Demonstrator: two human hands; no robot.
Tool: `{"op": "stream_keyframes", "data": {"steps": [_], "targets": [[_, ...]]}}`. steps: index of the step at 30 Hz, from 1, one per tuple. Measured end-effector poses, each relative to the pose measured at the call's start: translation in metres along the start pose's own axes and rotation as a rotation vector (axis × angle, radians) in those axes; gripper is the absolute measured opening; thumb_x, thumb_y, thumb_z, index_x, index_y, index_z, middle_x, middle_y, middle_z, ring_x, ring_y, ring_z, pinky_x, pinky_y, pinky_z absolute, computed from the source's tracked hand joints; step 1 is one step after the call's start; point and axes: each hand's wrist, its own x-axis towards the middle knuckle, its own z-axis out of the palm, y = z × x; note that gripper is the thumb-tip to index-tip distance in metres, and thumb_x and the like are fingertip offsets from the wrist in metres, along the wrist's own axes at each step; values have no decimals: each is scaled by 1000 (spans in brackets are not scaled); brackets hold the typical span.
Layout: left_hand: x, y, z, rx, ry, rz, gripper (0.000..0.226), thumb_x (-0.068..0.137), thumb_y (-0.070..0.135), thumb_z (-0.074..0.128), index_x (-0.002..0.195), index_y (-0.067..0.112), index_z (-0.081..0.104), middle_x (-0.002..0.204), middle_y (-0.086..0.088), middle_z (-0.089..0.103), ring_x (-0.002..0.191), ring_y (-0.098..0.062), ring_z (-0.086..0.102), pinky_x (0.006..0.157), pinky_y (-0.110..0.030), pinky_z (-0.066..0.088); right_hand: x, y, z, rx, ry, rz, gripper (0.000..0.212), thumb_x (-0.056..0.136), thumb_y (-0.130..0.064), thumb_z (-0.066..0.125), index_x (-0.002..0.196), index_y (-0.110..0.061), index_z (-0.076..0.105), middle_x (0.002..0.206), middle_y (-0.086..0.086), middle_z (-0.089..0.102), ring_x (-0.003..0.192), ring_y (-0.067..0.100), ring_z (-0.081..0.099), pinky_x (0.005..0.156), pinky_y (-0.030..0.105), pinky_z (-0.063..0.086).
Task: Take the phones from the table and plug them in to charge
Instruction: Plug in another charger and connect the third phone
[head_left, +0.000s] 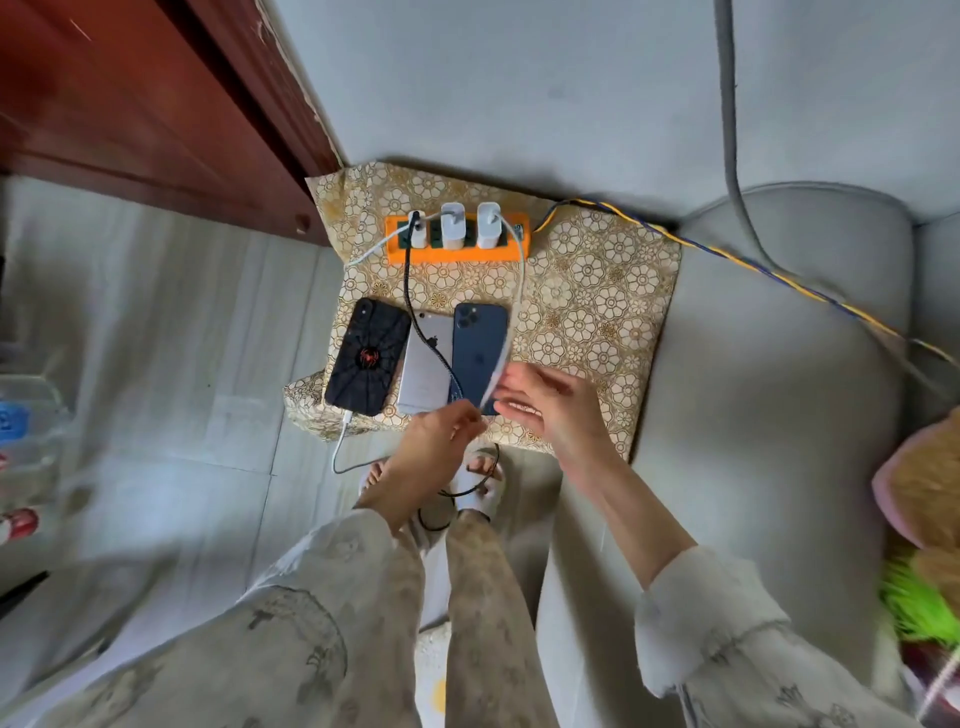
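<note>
The single wide-angle camera is sitting on the person's head and is looking steeply down, from standing height. It is facing a small table covered with a beige floral cloth (597, 291), standing near the middle of the view against a grey wall (519, 78).

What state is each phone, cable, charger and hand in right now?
Black phone: face down, white cable plugged in.
Silver phone: face down, plug hidden.
Blue phone: face down, unplugged.
Black cable: lying across silver phone.
White cable: end in right hand.
Left hand: pinching black cable.
Chargers: in orange strip.
</note>
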Motion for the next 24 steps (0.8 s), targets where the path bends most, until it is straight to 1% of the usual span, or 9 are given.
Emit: {"op": "stream_keyframes", "data": {"steps": [3, 7, 9, 11, 14, 17, 20, 22, 24], "targets": [[-7, -7, -5, -84, 121, -77, 11, 89, 17, 55, 81, 11, 60, 76, -1, 67, 69, -21, 59, 52, -15, 36, -2, 16, -6, -263, 28, -43, 26, 94, -12, 46, 116, -4, 58, 109, 10, 65, 95, 16, 63, 80, 22, 55], [-18, -12, -12, -141, 199, -132, 27, 85, 17, 59, 62, 30, 54, 65, 14, 64, 65, -6, 61, 52, -5, 39, -5, 62, -7, -732, -192, 27, 39, 92, -15, 48, 131, -20, 47, 132, 3, 54, 118, 16, 53, 100, 28, 40], [-24, -12, -14, -140, 200, -127, 26, 84, 15, 60, 61, 28, 55, 63, 14, 64, 60, 4, 58, 53, -6, 39, -5, 80, 1, -837, -251, 29, 43, 89, -19, 52, 131, -25, 47, 135, 2, 52, 119, 16, 52, 101, 29, 37], [-29, -15, -16, -114, 193, -106, 18, 83, 14, 61, 66, 18, 61, 62, 12, 63, 52, 7, 54, 50, -7, 39, -3, 91, 10, -922, -265, -9, 42, 87, -25, 53, 129, -25, 50, 133, 2, 55, 115, 19, 54, 100, 32, 38], [-34, -18, -19, -89, 187, -67, 13, 83, 12, 62, 71, 7, 63, 55, 12, 57, 47, 7, 50, 47, -7, 36, -2, 99, 20, -959, -245, -66, 33, 87, -30, 54, 118, -21, 58, 124, 3, 60, 106, 19, 58, 91, 31, 42], [-38, -17, -22, -96, 163, -59, 13, 84, 12, 61, 73, 5, 63, 56, 7, 56, 47, 2, 50, 48, -9, 35, 0, 100, 28, -960, -210, -117, 24, 91, -29, 49, 106, -13, 59, 111, 8, 66, 99, 22, 61, 74, 26, 37], [-40, -14, -25, -217, 131, -70, 8, 85, 10, 60, 83, 6, 66, 70, 2, 65, 65, 3, 59, 63, -9, 45, -1, 102, 34, -999, -155, -154, 25, 95, -22, 41, 101, -5, 59, 94, 15, 69, 86, 30, 62, 56, 26, 30], [-40, -15, -26, -310, 115, -87, 12, 87, 7, 55, 91, 7, 66, 83, -4, 68, 81, -12, 64, 78, -19, 49, -6, 108, 35, -974, -114, -146, 23, 94, -16, 42, 95, -2, 60, 90, 17, 69, 81, 31, 62, 59, 29, 33], [-39, -24, -25, -277, 112, -122, 18, 89, 5, 49, 97, 8, 65, 90, -6, 68, 86, -17, 63, 81, -24, 48, -12, 113, 30, -826, -46, -76, 22, 93, -15, 46, 92, -1, 63, 92, 17, 70, 83, 27, 64, 69, 31, 44]]}}
